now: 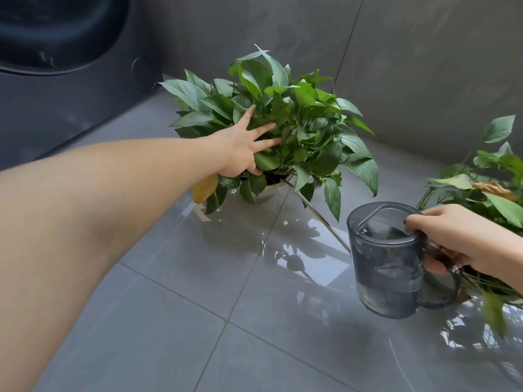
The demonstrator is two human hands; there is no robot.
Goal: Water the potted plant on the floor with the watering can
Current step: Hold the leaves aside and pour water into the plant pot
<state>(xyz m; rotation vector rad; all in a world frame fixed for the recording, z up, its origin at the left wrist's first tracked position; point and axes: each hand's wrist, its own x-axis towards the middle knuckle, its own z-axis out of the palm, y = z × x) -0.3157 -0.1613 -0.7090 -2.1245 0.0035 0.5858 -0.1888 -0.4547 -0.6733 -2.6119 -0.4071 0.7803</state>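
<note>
A leafy green potted plant (pixel 300 120) stands on the grey floor in a small pale pot (pixel 267 190), near the wall corner. My left hand (pixel 243 148) presses flat into its leaves with fingers spread, holding them aside. My right hand (pixel 464 239) grips the handle of a translucent grey watering can (pixel 387 264) partly filled with water. Its long thin metal spout (pixel 317 213) reaches up to the pot's rim, where the tip lies under the leaves.
A second leafy plant (pixel 486 179) with a dried brown leaf sits at the right edge, behind my right hand. Grey tiled walls (pixel 424 66) close in behind. A dark appliance (pixel 56 52) stands at the left. The glossy floor tiles (pixel 226 321) reflect light.
</note>
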